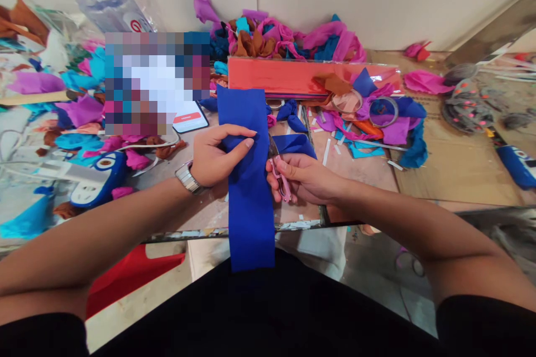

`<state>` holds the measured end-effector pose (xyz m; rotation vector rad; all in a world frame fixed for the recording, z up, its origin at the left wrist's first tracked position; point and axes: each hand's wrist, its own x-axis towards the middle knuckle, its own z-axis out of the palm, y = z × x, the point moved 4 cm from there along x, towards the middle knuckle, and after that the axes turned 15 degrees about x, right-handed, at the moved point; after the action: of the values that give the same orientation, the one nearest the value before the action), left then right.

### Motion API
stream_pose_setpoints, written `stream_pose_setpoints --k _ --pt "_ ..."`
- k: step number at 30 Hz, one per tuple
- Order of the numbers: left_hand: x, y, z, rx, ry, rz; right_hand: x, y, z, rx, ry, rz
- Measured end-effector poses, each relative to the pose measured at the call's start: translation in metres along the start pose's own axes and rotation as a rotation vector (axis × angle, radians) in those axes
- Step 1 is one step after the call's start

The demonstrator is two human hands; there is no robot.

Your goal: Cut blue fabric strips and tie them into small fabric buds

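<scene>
A long deep-blue strip of paper or cloth runs from the tabletop down over the near edge towards my lap. My left hand, with a metal watch on the wrist, pinches this strip between thumb and forefinger near its upper part. In my right hand is a pair of small scissors with pink handles. Their blades point up and away, right at the strip's right edge; how far apart they are is hard to make out. Just beyond the scissors lies a smaller blue piece.
Coloured scraps are heaped at the back, beside a flat red packet. Tape rolls and more scraps lie at right, near cardboard. At left are a phone, a blue-and-white power strip and a bottle.
</scene>
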<state>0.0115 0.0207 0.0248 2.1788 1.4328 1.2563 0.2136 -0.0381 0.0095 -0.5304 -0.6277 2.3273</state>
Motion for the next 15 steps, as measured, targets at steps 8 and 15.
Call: stream_pose_setpoints --k 8,15 --pt "-0.0008 -0.0010 0.0003 -0.031 0.001 0.004 0.0007 -0.0004 0.0005 -0.001 0.020 -0.014" --pt "-0.0008 -0.0028 0.0008 -0.030 -0.008 -0.001 0.0017 -0.0002 -0.0007 -0.002 0.020 -0.036"
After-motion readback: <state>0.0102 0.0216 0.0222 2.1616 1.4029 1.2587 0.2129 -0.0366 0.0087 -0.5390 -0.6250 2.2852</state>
